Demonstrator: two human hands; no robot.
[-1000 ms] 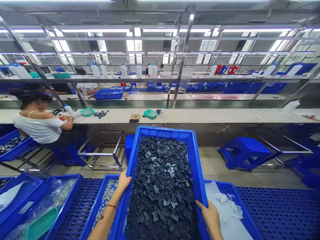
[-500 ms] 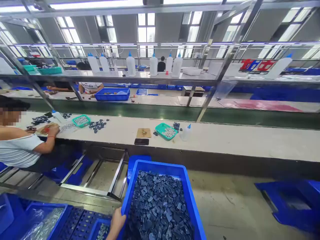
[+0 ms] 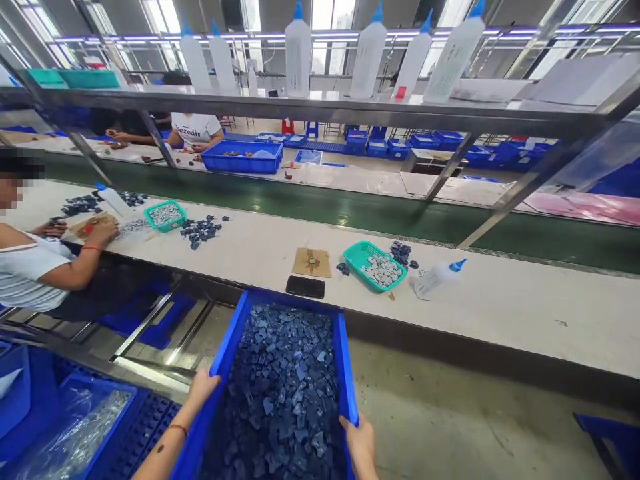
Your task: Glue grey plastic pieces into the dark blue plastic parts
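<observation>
A long blue plastic bin full of small dark blue-grey plastic pieces is between my hands. My left hand is closed on the bin's left rim. On the opposite rim, my right hand grips with the fingers curled over the edge. The bin's far end meets the front edge of the worktable. Just beyond it lie a black phone and a square of brown cardboard. To their right stands a green basket of pale pieces.
A leaning glue bottle is right of the basket. At the left, a co-worker sits at the table near another green basket. A metal stool frame and a blue crate are below left. A shelf with bottles crosses above.
The bin has moved forward to the table's edge, and the view has come closer to the table. My right hand, out of sight before, now shows on the right rim.
</observation>
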